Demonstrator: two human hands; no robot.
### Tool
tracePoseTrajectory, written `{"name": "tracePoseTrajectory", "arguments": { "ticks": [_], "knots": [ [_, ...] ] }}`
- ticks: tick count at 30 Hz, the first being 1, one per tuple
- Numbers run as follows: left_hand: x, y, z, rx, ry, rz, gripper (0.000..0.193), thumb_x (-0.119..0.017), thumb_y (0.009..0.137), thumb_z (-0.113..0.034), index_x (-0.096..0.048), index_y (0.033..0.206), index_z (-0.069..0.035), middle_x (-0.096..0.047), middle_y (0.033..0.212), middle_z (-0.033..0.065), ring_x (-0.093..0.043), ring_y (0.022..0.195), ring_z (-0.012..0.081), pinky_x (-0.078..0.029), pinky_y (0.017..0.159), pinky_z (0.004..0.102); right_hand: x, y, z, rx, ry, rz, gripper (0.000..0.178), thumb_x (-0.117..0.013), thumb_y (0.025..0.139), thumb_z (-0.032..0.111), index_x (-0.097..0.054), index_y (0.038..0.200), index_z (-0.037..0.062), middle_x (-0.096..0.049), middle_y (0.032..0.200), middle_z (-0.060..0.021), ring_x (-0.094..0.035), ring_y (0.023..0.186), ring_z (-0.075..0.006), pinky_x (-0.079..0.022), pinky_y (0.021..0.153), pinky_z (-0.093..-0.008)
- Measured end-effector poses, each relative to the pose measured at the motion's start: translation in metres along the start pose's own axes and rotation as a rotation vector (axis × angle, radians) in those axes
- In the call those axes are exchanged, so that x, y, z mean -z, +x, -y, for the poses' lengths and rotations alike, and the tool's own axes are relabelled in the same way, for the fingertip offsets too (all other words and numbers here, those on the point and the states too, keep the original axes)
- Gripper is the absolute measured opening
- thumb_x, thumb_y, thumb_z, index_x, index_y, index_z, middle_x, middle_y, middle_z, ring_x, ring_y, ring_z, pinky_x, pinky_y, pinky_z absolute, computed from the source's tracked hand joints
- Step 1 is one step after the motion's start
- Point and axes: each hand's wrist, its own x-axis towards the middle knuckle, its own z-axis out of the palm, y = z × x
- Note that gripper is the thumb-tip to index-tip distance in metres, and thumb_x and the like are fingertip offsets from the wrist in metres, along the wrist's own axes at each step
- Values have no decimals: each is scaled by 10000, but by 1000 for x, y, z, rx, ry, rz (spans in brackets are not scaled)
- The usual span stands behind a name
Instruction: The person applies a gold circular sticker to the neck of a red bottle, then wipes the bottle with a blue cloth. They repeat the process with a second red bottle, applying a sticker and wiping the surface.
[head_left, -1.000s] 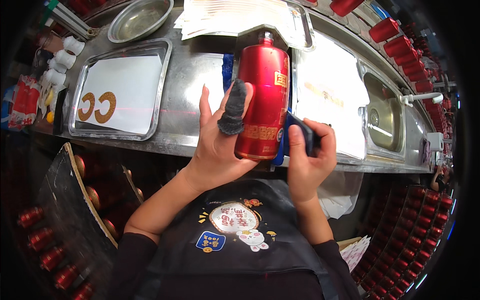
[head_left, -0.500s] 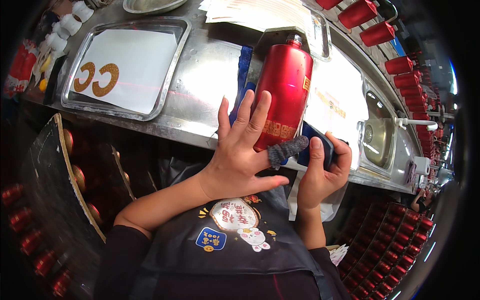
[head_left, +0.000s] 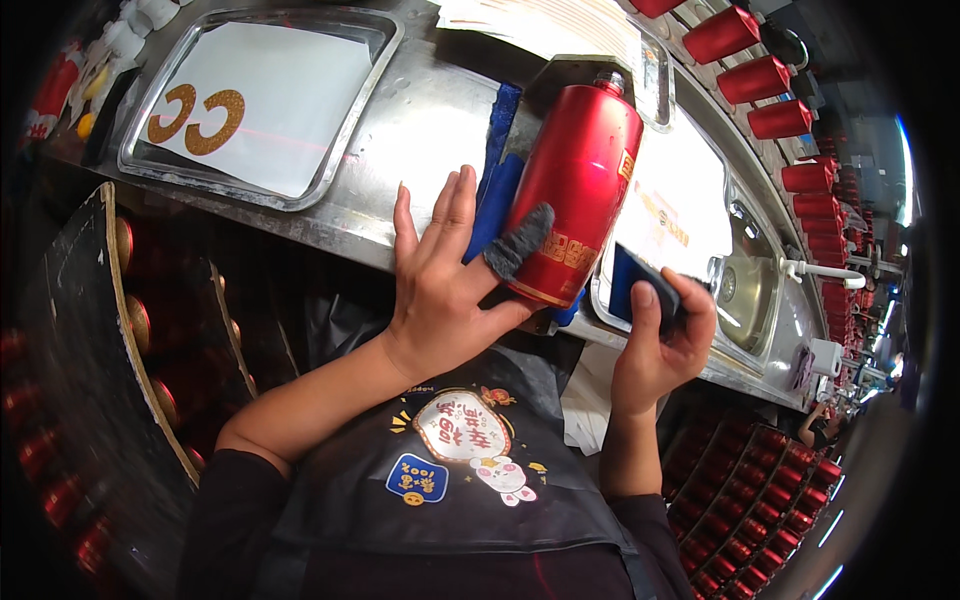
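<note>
The bottle (head_left: 580, 190) lies by the near edge of the surface (head_left: 415, 135), neck toward the far edge, a blue pad (head_left: 494, 212) along its left. The left hand (head_left: 440, 295) has its grip spread wide, the sleeved index finger (head_left: 518, 245) over the bottle's lower end. The right hand (head_left: 660, 345) has its grip closed on a dark block (head_left: 656, 297) near the bottle's base

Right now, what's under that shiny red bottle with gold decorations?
Bright blue material peeks out beside the red bottle and below its base; a dark, angular piece shows behind its neck. The bottle hides whatever lies directly underneath.
</note>
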Motion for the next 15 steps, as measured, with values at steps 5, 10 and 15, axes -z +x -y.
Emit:
{"name": "tracePoseTrajectory", "arguments": {
  "ticks": [5,10,15],
  "knots": [
    [-4,2,10,-28,-21,-17,554,-837,737,-409,-739,1208,-135,-395,1543,300,-416,1427,443,-85,1151,710,-27,4,25,443,-320,147,267,-821,778,-64,-707,1012,-4,-695,929,-92,-645,835,-197,-518,776,-305],
    [-4,5,12,-70,-96,28,643,-849,732,-395,-681,1284,-111,-555,1438,226,-470,1404,366,-86,1163,694,-12,-21,27,334,-210,305,349,-777,720,-98,-743,1030,58,-709,878,-94,-626,718,-234,-526,688,-347],
    [-9,3,14,-1,-263,-21,830,-864,760,-252,-481,1442,27,-628,1380,171,-518,1381,308,-39,1196,637,3,20,28,306,-111,516,386,-854,660,-86,-727,1010,19,-717,879,-119,-672,734,-224,-529,662,-318]
  ]
}}
